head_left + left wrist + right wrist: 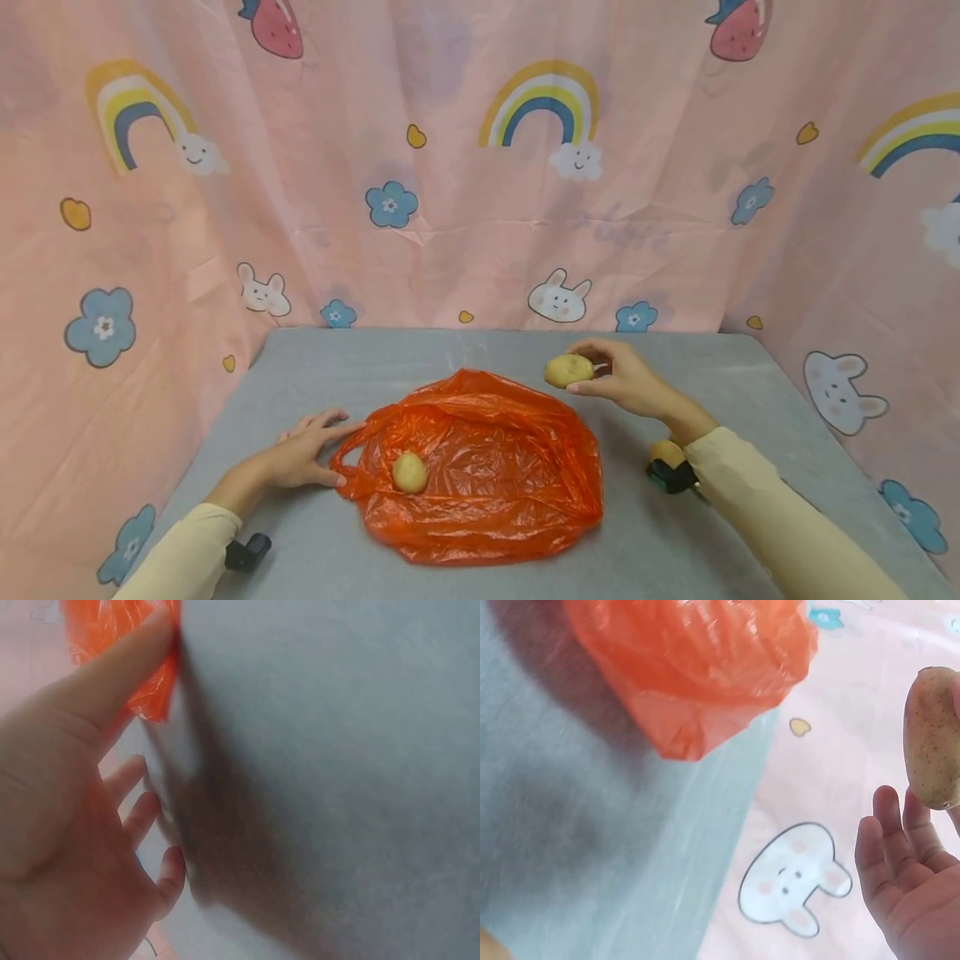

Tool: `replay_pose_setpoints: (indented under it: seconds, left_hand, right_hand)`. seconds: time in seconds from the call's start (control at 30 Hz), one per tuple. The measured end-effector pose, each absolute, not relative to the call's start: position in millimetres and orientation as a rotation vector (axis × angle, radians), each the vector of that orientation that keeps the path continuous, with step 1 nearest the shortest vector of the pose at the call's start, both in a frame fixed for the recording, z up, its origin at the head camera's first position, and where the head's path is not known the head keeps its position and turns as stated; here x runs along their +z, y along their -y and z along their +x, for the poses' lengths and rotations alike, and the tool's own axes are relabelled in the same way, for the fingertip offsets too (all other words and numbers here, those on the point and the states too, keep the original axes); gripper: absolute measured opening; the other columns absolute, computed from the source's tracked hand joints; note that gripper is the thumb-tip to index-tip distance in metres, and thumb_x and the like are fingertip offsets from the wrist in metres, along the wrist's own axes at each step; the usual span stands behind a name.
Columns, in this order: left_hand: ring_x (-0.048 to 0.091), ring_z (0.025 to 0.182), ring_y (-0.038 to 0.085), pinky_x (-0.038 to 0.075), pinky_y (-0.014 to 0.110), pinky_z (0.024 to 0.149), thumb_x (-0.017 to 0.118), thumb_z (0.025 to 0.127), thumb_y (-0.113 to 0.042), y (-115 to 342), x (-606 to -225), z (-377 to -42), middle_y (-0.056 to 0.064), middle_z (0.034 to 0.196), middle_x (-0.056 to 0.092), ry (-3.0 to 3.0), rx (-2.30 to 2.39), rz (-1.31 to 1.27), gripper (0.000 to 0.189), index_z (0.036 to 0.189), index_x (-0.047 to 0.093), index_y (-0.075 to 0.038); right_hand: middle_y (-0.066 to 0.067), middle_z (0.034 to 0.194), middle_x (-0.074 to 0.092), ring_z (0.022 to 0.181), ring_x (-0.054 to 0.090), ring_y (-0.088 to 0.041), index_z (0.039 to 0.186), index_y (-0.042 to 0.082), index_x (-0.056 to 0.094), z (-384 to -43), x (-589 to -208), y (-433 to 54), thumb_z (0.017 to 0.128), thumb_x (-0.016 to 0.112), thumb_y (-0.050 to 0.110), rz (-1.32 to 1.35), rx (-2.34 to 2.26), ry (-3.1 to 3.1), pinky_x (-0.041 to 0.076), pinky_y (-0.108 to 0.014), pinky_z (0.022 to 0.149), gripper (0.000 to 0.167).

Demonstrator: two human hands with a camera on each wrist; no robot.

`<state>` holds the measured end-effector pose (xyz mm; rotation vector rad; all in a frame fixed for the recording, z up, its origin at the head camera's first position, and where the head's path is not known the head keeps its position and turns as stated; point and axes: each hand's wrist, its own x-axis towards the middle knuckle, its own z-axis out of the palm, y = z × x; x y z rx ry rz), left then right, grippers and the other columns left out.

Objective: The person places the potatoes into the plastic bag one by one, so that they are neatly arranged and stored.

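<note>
An orange-red plastic bag (480, 533) lies spread on the table, its mouth facing up, with one potato (409, 473) inside toward the left. My left hand (303, 450) is at the bag's left handle, thumb and index finger apart and touching the plastic. In the left wrist view the thumb (127, 667) lies across the orange film, and the other fingers are loose. Beyond the bag's right rear edge, my right hand (626, 379) pinches a second potato (566, 371) above the table. The right wrist view shows that potato (931, 742) partly cut off by the frame.
Another potato (666, 454) rests on the table to the right, partly hidden by the black wrist device (672, 477) and sleeve. The grey table (337, 358) meets a pink patterned curtain (465, 250) at the back and sides.
</note>
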<state>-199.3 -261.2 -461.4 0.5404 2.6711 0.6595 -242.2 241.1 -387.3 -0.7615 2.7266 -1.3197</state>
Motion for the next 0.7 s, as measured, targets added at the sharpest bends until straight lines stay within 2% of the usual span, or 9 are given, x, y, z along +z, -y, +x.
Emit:
replay_pose_setpoints:
  seconds: [0.17, 0.4, 0.7]
  left_hand:
    - [0.028, 0.142, 0.054, 0.019, 0.085, 0.101, 0.084, 0.078, -0.044, 260.7, -462.5, -199.3, 0.022, 0.162, 0.030, -2.679, 0.658, 0.555, 0.084, 0.151, 0.048, -0.025]
    - [0.028, 0.142, 0.053, 0.019, 0.084, 0.102, 0.084, 0.078, -0.043, 260.6, -463.4, -197.8, 0.021, 0.161, 0.031, -2.680, 0.652, 0.550, 0.083, 0.151, 0.049, -0.024]
    - [0.025, 0.143, 0.053, 0.016, 0.085, 0.102, 0.084, 0.078, -0.042, 261.9, -462.3, -198.8, 0.021, 0.162, 0.029, -2.666, 0.684, 0.540, 0.083, 0.151, 0.048, -0.024]
  right_hand:
    - [-0.017, 0.120, 0.068, 0.101, 0.065, -0.021, 0.127, 0.000, 0.062, -243.9, -386.8, -230.0, 0.086, 0.080, 0.013, -0.787, -1.302, -2.719, 0.056, -0.031, 0.087, 0.046]
    - [-0.016, 0.120, 0.067, 0.101, 0.064, -0.022, 0.128, 0.002, 0.061, -244.5, -385.7, -210.0, 0.086, 0.081, 0.013, -0.787, -1.323, -2.652, 0.055, -0.043, 0.091, 0.048]
    - [-0.015, 0.118, 0.066, 0.097, 0.063, -0.021, 0.129, 0.003, 0.062, -245.0, -380.2, -185.6, 0.086, 0.080, 0.013, -0.827, -1.359, -2.592, 0.056, -0.038, 0.087, 0.047]
